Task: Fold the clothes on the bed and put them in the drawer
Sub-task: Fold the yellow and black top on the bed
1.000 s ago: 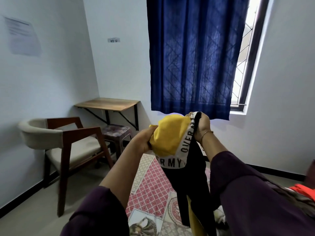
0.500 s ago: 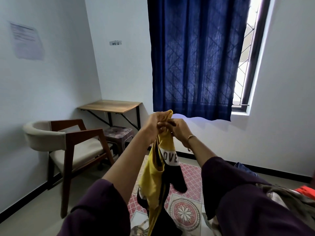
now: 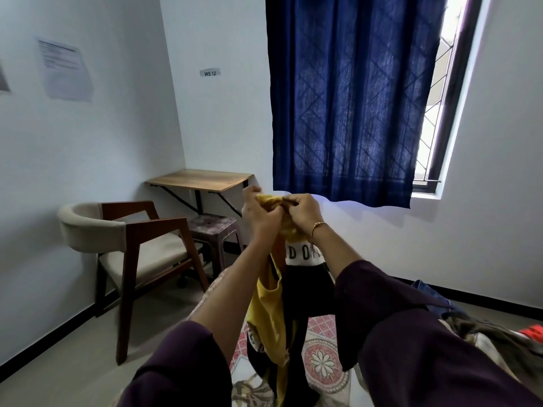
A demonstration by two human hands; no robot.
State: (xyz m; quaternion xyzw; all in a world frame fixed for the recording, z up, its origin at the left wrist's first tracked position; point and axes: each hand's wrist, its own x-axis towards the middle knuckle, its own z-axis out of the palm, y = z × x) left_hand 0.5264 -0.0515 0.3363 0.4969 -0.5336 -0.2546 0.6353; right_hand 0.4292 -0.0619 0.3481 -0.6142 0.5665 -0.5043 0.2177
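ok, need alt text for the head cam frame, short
A person's left hand and right hand pinch the bunched top edge of a yellow-and-black garment, holding it up so it hangs over a patterned bedspread. Behind are a blue curtain, a wall-mounted wooden table and a wooden armchair.

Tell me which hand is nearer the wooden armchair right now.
Left. The left hand grips the yellow-and-black garment on the side toward the wooden armchair; the right hand holds it on the far side.

Light: daylight glares at the window (image 3: 437, 92) (blown white) beside the curtain (image 3: 346, 98)
Focus: left hand (image 3: 258, 212) motion-blurred
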